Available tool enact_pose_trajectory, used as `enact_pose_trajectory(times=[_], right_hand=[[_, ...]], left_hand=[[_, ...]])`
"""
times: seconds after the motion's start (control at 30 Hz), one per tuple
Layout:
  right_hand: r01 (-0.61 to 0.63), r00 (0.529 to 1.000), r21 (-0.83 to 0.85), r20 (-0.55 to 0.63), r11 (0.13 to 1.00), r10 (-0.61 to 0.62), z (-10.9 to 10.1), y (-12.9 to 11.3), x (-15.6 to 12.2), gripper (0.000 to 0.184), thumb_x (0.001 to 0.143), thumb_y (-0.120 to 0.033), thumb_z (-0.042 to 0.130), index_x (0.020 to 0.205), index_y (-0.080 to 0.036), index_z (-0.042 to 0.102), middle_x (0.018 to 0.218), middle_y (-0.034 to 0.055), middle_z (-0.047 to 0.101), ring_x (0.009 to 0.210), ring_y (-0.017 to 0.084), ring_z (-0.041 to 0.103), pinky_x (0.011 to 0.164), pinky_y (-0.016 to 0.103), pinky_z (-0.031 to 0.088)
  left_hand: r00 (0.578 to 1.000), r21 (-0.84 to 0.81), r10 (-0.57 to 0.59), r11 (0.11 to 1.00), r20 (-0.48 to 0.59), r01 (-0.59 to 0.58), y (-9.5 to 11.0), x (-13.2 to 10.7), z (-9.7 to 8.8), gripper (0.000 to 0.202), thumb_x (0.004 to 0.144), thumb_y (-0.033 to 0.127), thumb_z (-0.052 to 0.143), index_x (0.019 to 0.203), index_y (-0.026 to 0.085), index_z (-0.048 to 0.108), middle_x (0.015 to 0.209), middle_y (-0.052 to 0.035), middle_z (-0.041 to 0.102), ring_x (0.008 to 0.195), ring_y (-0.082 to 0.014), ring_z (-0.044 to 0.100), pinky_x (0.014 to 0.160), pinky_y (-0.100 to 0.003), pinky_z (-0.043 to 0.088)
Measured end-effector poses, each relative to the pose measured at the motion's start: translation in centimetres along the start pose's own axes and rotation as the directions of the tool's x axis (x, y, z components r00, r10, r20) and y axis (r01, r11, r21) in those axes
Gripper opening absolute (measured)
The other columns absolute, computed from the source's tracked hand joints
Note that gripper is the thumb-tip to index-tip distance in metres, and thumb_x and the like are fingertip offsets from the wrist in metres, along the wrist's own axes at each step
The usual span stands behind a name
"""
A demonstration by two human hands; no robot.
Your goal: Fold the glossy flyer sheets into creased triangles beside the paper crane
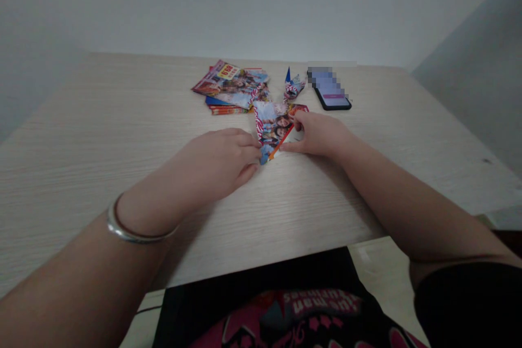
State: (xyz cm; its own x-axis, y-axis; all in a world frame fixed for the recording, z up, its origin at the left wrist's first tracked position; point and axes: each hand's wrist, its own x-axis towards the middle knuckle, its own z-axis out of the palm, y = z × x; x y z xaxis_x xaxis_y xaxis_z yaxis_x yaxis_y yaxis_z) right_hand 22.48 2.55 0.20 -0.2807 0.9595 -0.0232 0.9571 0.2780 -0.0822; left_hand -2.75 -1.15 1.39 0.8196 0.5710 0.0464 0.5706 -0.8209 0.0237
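Observation:
A colourful printed paper sheet [271,122] lies on the table in front of me, with a diagonal fold along its lower right side and some white underside showing. My left hand [224,163] is closed at the sheet's lower left corner, thumb and fingertips against the edge. On the right side, my right hand [316,133] pinches the folded edge between thumb and curled fingers. Just beyond the sheet stands a small folded paper figure [293,87] with a blue pointed tip, made of similar printed paper.
A stack of printed flyers [232,84] lies behind the sheet to the left. To the right of the paper figure rests a black-edged phone [334,99] with its screen lit. The pale wood-grain table [134,98] meets a white wall at the back.

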Motion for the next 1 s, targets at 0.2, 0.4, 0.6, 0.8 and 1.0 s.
enact_pose_trajectory(times=[0.2, 0.4, 0.6, 0.8, 1.0], right_hand=[[-0.008, 1.000, 0.044, -0.014, 0.999, 0.009, -0.1, -0.1, -0.3, 0.057, 0.078, -0.070, 0.074, 0.108, -0.021, 0.066, 0.102, 0.0095, 0.075, 0.083, 0.026, 0.065, 0.063, 0.034, 0.036], [0.336, 0.942, 0.209, -0.096, 0.919, -0.323, -0.2, 3.0, 0.0, 0.026, 0.084, -0.042, 0.076, 0.101, -0.022, 0.073, 0.107, 0.0080, 0.075, 0.099, 0.025, 0.067, 0.086, 0.038, 0.047], [0.572, 0.815, 0.143, -0.211, 0.807, -0.540, 0.2, 3.8, 0.0, 0.023, 0.091, -0.025, 0.062, 0.108, -0.025, 0.078, 0.117, 0.0062, 0.079, 0.115, 0.026, 0.067, 0.106, 0.044, 0.047], [0.584, 0.807, 0.096, -0.182, 0.806, -0.562, 0.2, 3.6, -0.3, 0.024, 0.092, -0.027, 0.059, 0.107, -0.022, 0.078, 0.115, 0.0093, 0.080, 0.112, 0.027, 0.070, 0.101, 0.041, 0.051], [0.554, 0.827, 0.068, -0.162, 0.830, -0.538, 0.1, 3.4, -0.6, 0.024, 0.093, -0.034, 0.062, 0.105, -0.020, 0.078, 0.115, 0.0119, 0.079, 0.112, 0.029, 0.070, 0.098, 0.042, 0.050]], left_hand=[[0.996, -0.018, 0.051, 0.998, -0.068, -0.052, -0.1, 0.6, 0.7, 0.038, 0.107, 0.032, 0.048, 0.135, 0.020, 0.071, 0.138, -0.0085, 0.073, 0.131, -0.0273, 0.063, 0.117, -0.046, 0.044], [1.000, -0.057, 0.022, 0.998, -0.017, -0.023, 0.1, 0.9, 0.2, 0.032, 0.106, 0.030, 0.051, 0.120, 0.019, 0.077, 0.129, -0.0111, 0.075, 0.127, -0.0282, 0.065, 0.113, -0.045, 0.048], [0.993, -0.173, -0.113, 0.978, 0.034, 0.117, 0.4, 0.9, -0.1, 0.032, 0.102, 0.033, 0.057, 0.124, 0.014, 0.070, 0.124, -0.0128, 0.075, 0.113, -0.0273, 0.070, 0.102, -0.041, 0.053], [0.997, -0.335, -0.073, 0.939, 0.039, 0.082, -0.5, 0.5, 0.1, 0.041, 0.097, 0.031, 0.056, 0.134, 0.017, 0.065, 0.131, -0.0127, 0.072, 0.118, -0.0267, 0.069, 0.103, -0.039, 0.052], [0.995, -0.370, -0.076, 0.924, 0.057, 0.092, -0.9, 0.4, 0.2, 0.039, 0.097, 0.023, 0.048, 0.130, 0.015, 0.066, 0.124, -0.0119, 0.074, 0.111, -0.0240, 0.070, 0.101, -0.037, 0.052]])
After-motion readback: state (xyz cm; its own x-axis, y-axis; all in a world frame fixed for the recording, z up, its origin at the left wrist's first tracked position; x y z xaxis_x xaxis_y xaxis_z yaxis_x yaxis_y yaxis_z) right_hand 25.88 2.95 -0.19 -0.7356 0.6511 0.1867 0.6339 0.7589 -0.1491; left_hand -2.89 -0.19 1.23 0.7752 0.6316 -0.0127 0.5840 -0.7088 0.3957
